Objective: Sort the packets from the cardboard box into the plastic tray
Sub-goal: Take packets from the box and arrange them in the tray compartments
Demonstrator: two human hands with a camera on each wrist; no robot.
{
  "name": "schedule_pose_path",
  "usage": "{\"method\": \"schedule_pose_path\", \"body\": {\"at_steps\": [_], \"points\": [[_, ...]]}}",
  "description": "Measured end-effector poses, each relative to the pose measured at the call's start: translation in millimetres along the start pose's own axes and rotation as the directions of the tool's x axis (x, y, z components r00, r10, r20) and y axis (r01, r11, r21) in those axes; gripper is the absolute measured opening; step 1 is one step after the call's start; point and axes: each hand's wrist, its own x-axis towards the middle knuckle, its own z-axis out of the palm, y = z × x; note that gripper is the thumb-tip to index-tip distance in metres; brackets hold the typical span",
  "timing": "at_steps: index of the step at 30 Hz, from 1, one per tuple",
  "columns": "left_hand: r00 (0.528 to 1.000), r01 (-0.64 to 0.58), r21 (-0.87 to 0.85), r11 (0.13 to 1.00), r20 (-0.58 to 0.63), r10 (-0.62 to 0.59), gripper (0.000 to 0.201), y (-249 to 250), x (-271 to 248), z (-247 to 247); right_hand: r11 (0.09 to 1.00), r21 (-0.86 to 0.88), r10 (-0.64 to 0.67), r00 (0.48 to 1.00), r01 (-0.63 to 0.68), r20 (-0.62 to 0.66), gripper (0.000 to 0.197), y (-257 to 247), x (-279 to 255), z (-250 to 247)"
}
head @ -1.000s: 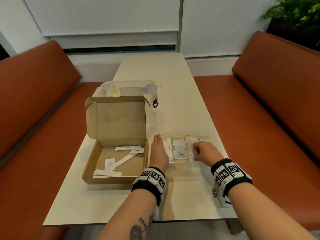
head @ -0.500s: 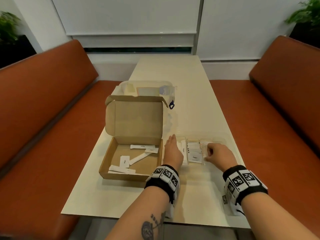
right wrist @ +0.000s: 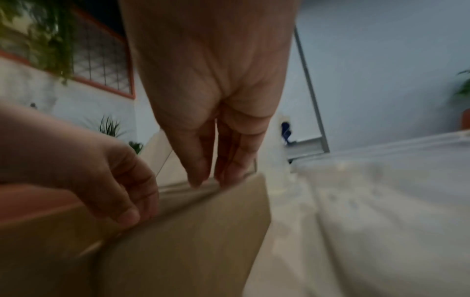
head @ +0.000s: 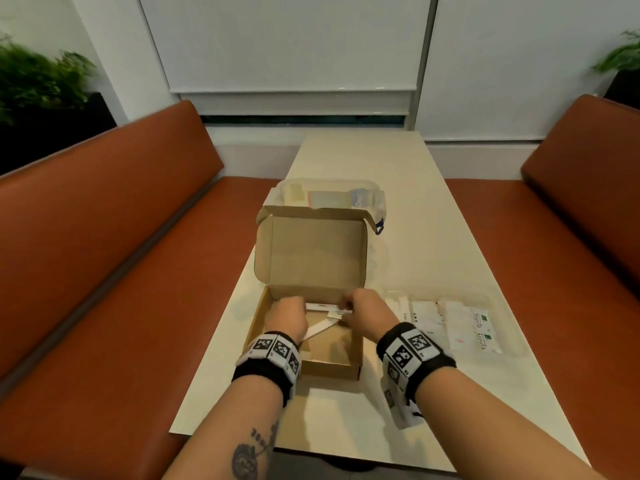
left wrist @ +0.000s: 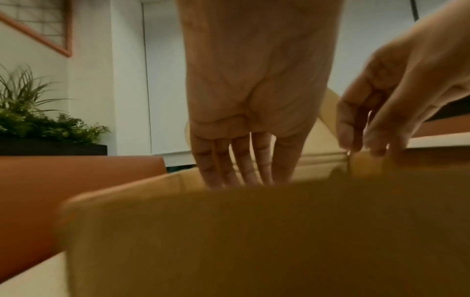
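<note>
The open cardboard box [head: 332, 367] sits on the table with its lid standing up. Both hands reach into its far end. A long white packet [head: 325, 308] lies between them. My right hand [head: 349, 308] pinches its right end, fingers and thumb drawn together [right wrist: 206, 180]. My left hand [head: 294, 306] is at its left end with fingers bent down and thumb close under them [right wrist: 134, 207]; the box wall [left wrist: 254, 241] hides its fingertips. A second long packet [head: 322, 327] lies slanted on the box floor. Right of the box, the clear plastic tray [head: 516, 341] holds rows of packets [head: 479, 327].
A clear lidded container [head: 329, 192] stands right behind the box lid. Orange benches [head: 121, 271] run along both long sides of the narrow table [head: 433, 237]. The table's near edge is just below my wrists.
Both hands left the plastic tray and moved left into the cardboard box. My left hand was flat and my right loosely curled; now both are at the white packet. The head turned left.
</note>
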Motion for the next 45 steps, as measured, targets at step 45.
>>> {"method": "schedule_pose_path", "body": {"at_steps": [45], "points": [[0.914,-0.215,0.052,0.975,0.361,0.182,0.02,-27,4,-1,0.981,-0.187,0.125,0.908,-0.053,0.4,0.019,-34,9,31]]}}
